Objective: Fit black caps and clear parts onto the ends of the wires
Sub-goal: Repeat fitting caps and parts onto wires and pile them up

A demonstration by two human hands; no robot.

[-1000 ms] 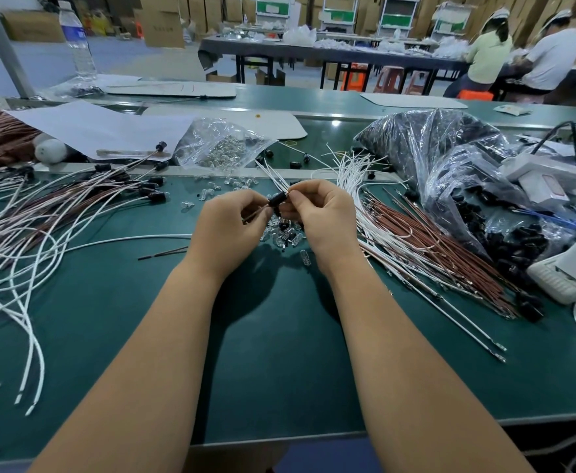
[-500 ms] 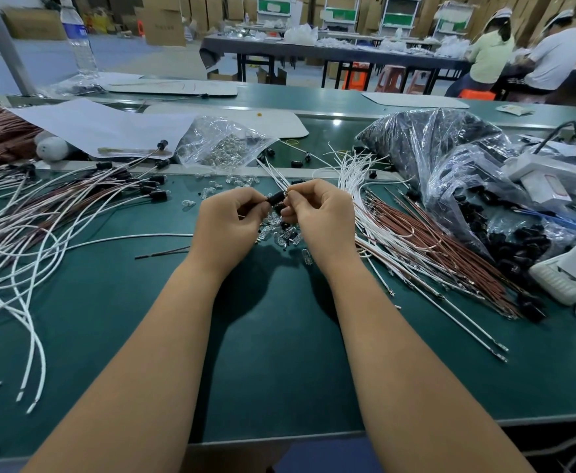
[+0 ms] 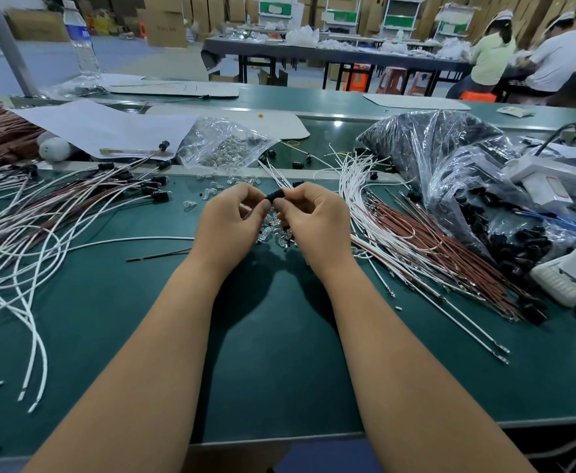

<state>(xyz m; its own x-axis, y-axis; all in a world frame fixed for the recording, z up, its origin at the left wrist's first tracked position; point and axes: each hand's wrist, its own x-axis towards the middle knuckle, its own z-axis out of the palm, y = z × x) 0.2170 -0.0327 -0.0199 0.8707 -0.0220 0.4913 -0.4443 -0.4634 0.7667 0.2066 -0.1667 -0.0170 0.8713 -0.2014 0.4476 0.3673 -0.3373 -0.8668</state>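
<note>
My left hand [image 3: 229,222] and my right hand [image 3: 314,220] meet over the middle of the green table [image 3: 279,353], fingertips together. Between them sits a small black cap [image 3: 274,196], pinched from both sides, with thin white wires [image 3: 273,174] running up and away from it. A small heap of clear parts [image 3: 276,232] lies on the mat directly under my hands. White and brown wires with black caps fitted [image 3: 75,196] spread out at the left. Bare brown and white wires [image 3: 426,247] lie at the right.
A clear bag of clear parts [image 3: 223,145] lies behind my hands. Plastic bags of black caps [image 3: 457,165] sit at the right, beside a white device [image 3: 552,179]. White paper [image 3: 99,126] and a water bottle [image 3: 81,42] stand at the back left. Two people work at a far table.
My hands have stayed together in the same place; the fingers shifted slightly around the black cap, and the brown wire end seen by my left thumb is now hidden.
</note>
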